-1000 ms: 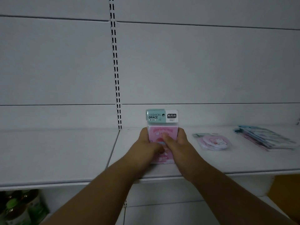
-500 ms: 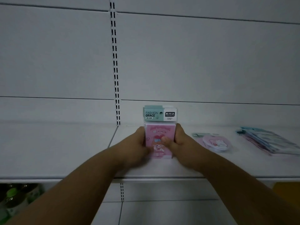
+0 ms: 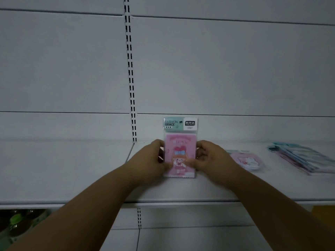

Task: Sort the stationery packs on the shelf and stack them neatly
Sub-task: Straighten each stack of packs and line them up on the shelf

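Note:
A pink stationery pack with a cartoon girl and a teal-and-white header card stands upright on the white shelf, at its middle. My left hand grips the pack's left edge and my right hand grips its right edge, thumbs on the front. How many packs are behind the front one is hidden. A round pink pack lies flat just right of my right hand. A flat pile of pastel packs lies at the far right of the shelf.
A slotted black-and-white upright runs down the white back panel left of the pack. The shelf's left section is bare. Bottles with green caps stand on the lower level at bottom left.
My hands have slid apart from the pack's front to its two side edges, uncovering the cartoon girl. The pack stays upright in the same spot.

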Demonstrator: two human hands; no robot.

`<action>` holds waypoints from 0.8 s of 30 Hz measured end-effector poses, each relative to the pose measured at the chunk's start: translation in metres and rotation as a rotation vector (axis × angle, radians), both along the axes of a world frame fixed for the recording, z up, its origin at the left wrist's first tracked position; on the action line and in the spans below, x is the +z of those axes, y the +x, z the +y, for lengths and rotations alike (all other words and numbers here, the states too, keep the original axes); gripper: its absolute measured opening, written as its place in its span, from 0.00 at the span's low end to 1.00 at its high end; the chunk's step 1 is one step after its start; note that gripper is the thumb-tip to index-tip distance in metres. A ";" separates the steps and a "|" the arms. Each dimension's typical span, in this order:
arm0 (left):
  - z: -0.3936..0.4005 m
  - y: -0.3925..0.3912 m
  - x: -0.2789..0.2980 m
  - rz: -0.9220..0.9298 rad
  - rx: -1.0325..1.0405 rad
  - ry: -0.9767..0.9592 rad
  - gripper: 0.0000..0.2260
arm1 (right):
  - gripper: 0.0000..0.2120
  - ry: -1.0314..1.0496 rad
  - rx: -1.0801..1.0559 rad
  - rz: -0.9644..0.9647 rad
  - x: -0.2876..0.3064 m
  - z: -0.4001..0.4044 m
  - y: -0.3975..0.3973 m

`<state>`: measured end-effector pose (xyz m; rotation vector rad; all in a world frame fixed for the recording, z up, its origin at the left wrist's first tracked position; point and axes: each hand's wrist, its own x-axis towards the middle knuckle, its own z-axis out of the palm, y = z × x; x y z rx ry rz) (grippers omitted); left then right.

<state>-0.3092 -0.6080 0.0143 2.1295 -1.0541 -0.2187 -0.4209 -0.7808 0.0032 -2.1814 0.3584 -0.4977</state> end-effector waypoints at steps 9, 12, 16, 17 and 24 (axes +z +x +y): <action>-0.020 0.015 0.008 0.165 0.152 0.135 0.14 | 0.14 0.167 -0.135 0.287 0.020 0.006 0.027; -0.021 0.019 0.005 0.127 0.182 0.211 0.18 | 0.16 0.109 -0.204 0.303 0.018 0.008 0.033; -0.024 0.022 0.000 0.024 0.197 0.243 0.20 | 0.18 -0.085 -0.260 0.321 0.014 0.008 0.035; -0.024 0.022 -0.001 0.002 0.197 0.246 0.20 | 0.19 -0.142 -0.272 0.326 0.013 0.009 0.034; -0.002 0.020 -0.007 -0.181 0.241 0.159 0.23 | 0.26 -0.312 -0.247 0.269 0.011 0.013 0.009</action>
